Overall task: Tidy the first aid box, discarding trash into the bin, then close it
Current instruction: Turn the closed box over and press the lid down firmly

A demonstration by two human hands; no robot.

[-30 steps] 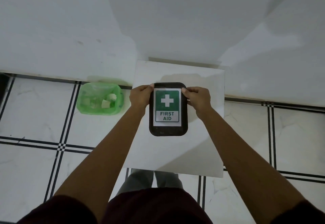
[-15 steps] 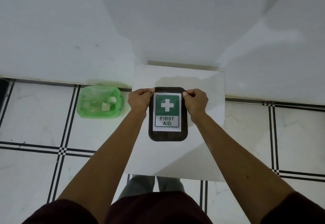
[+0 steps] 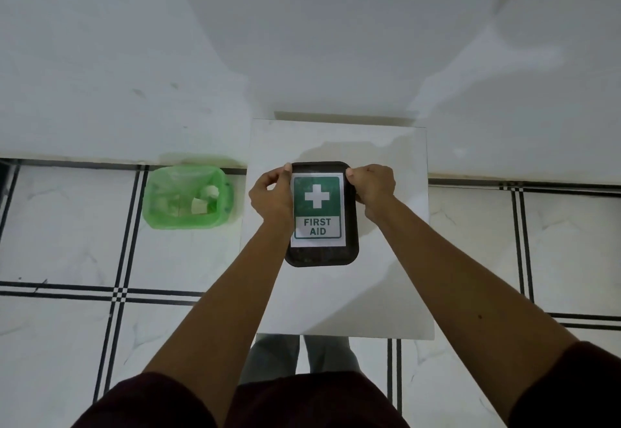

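Note:
The first aid box (image 3: 321,254) is a dark, rounded-corner case with a green and white "FIRST AID" label on its lid. It lies shut on the white table (image 3: 386,293), lid facing up. My left hand (image 3: 270,194) grips its far left corner, thumb on the lid's edge. At the far right corner my right hand (image 3: 374,187) holds the box the same way. The green plastic bin (image 3: 161,216) stands on the floor to the left of the table, with pieces of white trash inside it.
The small square table stands against a white wall (image 3: 302,41). Around it is a white tiled floor (image 3: 67,242) with black lines. My legs show under the table's near edge.
The box's lid stays down and both hands stay at its far corners. The fingers have shifted slightly, pinching the top edge more from the sides. The view has drifted a little.

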